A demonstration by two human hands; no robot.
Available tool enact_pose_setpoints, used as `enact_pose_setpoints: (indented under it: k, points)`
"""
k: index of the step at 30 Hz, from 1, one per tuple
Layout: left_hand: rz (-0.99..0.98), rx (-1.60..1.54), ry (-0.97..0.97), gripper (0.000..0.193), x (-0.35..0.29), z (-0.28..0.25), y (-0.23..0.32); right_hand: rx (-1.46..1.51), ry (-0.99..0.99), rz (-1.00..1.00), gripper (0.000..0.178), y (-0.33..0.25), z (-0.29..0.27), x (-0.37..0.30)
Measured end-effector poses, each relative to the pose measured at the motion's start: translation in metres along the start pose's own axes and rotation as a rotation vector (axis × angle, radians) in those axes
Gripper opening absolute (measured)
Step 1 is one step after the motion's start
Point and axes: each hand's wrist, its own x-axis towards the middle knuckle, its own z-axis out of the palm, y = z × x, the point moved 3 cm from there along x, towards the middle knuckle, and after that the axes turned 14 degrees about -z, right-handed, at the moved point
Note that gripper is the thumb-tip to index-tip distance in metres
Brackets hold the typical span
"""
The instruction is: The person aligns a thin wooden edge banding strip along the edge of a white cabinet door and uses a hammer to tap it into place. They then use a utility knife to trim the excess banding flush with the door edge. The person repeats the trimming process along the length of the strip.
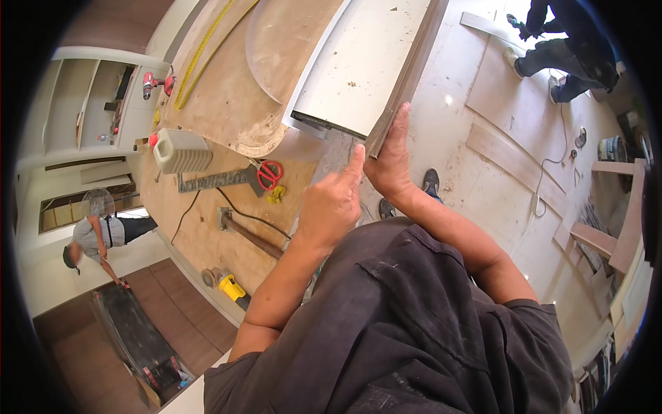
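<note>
A long white-faced panel [345, 76] lies ahead of me, marked with specks and small chips. Along its right edge runs a brown edging strip [402, 90]. My right hand [392, 159] is wrapped round the near end of this strip, fingers up its outer side. My left hand [331, 203] is beside the panel's near corner; one finger points up at the corner and the others are curled in. Whether that finger touches the panel, and what the curled fingers may hold, I cannot tell.
On the wooden worktable [207, 234] lie red-handled scissors [269, 174], a hammer [252, 233], a yellow angle grinder [233, 286], a white jug [181, 151] and a yellow tape measure [200, 58]. One person [100, 234] works at the left, another [572, 58] at the far right. Boards [514, 159] cover the floor.
</note>
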Motion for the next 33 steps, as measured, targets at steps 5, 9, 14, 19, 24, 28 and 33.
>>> enact_pose_setpoints:
  k: [5, 9, 14, 19, 24, 28, 33]
  points:
    - [-0.024, 0.103, -0.069, 0.055, 0.000, -0.002, 0.008, 0.025, 0.001, 0.004, 0.121, -0.002, -0.002, -0.001]
    - [-0.018, 0.001, 0.001, 0.056, 0.005, -0.002, 0.002, -0.032, 0.011, -0.009, 0.119, 0.002, 0.000, 0.000]
    - [-0.032, 0.024, -0.080, 0.056, 0.001, 0.000, 0.004, -0.035, -0.038, 0.000, 0.118, -0.002, -0.003, -0.001]
    - [-0.008, 0.017, -0.062, 0.058, 0.011, 0.004, 0.003, 0.023, -0.043, 0.009, 0.123, 0.002, -0.001, 0.002]
    - [-0.020, 0.015, -0.094, 0.058, 0.002, -0.004, 0.004, -0.035, -0.050, -0.041, 0.126, -0.001, -0.003, 0.001]
    - [-0.045, 0.033, -0.115, 0.055, 0.009, 0.000, 0.001, -0.026, -0.042, -0.012, 0.124, -0.002, -0.003, 0.000]
    - [-0.031, -0.137, -0.066, 0.053, 0.011, -0.003, -0.004, -0.123, -0.020, -0.043, 0.122, 0.001, -0.001, 0.002]
